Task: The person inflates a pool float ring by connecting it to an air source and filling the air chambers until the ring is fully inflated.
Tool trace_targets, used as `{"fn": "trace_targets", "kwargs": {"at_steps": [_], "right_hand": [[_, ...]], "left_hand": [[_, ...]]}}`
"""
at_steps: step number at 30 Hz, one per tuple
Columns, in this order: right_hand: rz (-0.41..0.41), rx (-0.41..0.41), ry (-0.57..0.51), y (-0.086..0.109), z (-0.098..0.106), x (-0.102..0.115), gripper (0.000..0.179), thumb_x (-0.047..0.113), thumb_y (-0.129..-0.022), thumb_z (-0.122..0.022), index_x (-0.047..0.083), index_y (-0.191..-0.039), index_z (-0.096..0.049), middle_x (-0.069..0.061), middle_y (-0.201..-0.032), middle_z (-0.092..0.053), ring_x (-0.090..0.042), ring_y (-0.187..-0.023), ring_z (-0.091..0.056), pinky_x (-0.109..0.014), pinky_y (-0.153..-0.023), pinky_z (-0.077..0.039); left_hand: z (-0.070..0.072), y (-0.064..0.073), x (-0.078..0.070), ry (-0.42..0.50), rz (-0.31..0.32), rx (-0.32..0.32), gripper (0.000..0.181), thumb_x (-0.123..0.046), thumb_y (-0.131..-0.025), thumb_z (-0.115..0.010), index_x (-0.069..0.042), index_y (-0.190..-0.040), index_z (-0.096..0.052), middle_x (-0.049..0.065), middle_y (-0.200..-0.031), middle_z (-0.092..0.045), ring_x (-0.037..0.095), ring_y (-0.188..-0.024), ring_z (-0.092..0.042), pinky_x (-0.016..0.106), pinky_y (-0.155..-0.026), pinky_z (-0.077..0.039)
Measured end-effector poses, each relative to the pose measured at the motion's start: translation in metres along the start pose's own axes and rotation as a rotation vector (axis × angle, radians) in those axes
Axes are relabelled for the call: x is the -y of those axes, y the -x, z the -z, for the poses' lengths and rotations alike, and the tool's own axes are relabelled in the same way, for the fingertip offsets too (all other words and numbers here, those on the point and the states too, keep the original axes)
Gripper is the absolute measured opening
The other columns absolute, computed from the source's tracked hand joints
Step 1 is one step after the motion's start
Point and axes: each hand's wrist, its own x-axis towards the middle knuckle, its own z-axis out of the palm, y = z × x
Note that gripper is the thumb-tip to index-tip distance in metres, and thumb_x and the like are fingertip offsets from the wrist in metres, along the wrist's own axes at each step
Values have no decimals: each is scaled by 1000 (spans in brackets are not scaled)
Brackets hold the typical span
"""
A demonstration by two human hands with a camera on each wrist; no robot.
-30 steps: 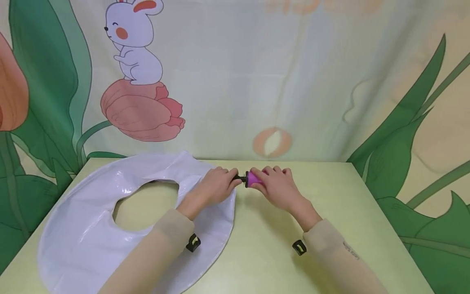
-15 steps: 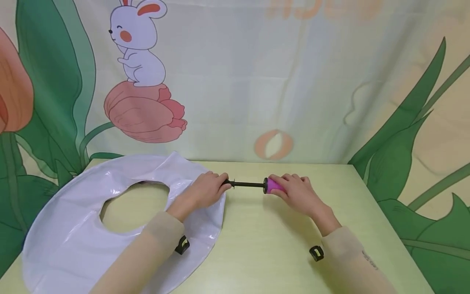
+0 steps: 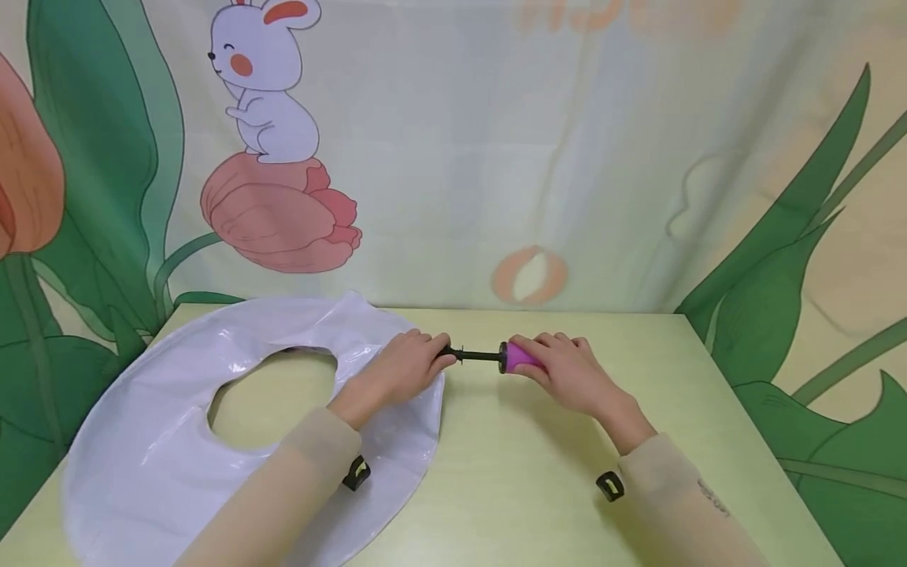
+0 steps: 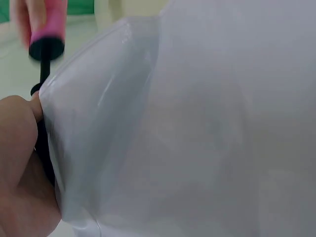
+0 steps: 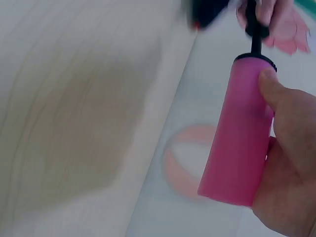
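My right hand (image 3: 575, 376) grips the magenta barrel (image 5: 239, 136) of a hand pump, thumb along its side near the black collar. A length of black rod (image 3: 483, 356) shows between barrel and handle. My left hand (image 3: 400, 368) holds the pump's black handle end (image 4: 43, 158), fingers curled round it. Under and beside that hand lies a limp, wrinkled white inflatable ring (image 3: 152, 441). In the left wrist view the ring's edge runs right along the black handle and hides part of it.
The ring covers the left of the pale yellow table (image 3: 510, 488), whose bare top shows through its hole. Behind the table's far edge hangs a printed curtain (image 3: 439, 157) with a rabbit and flowers. A black wrist device (image 3: 610, 487) sits under the right sleeve.
A second ago the hands were close together with little rod showing. They then moved apart, drawing the rod out, and now stand slightly closer again.
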Motion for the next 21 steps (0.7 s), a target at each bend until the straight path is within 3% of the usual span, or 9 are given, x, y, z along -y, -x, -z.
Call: {"fn": "trace_targets", "kwargs": {"at_steps": [5,11,14,21], "right_hand": [[-33,-4,8,7,1,-11,52,41,-102,-64,18,-148,-55,-10,-126,-64,-32,-111,-58,-54,-90,-35],[4,-9,72,-15,-5,19,54,50,-104,-55,19,-149,-55,-9,-125,-65,-32,-108,-58,-52,-86,-37],[8,-10,96,-20,-6,27,54,50,-104,-54,20,-149,-55,-9,-124,-65,-32,-109,-58,-52,-86,-38],[-24,5,-26,-4,-2,1,53,47,-102,-60,22,-149,-54,-7,-121,-65,-29,-106,-58,-52,-89,-36]], "left_hand": [[1,2,5,7,8,22,22,-29,-109,-53,-11,-96,-53,0,-71,-48,25,-72,-51,41,-72,-43],[-6,-14,-16,5,9,1,24,-32,-110,-50,-11,-98,-52,3,-74,-50,29,-76,-54,44,-70,-43],[-8,-16,-20,-11,25,-3,24,-33,-109,-51,-13,-96,-53,2,-73,-50,28,-75,-53,42,-70,-42],[-1,-6,-5,-48,-3,-18,24,-33,-109,-53,-11,-99,-55,1,-74,-51,26,-75,-51,41,-72,-43]]}}
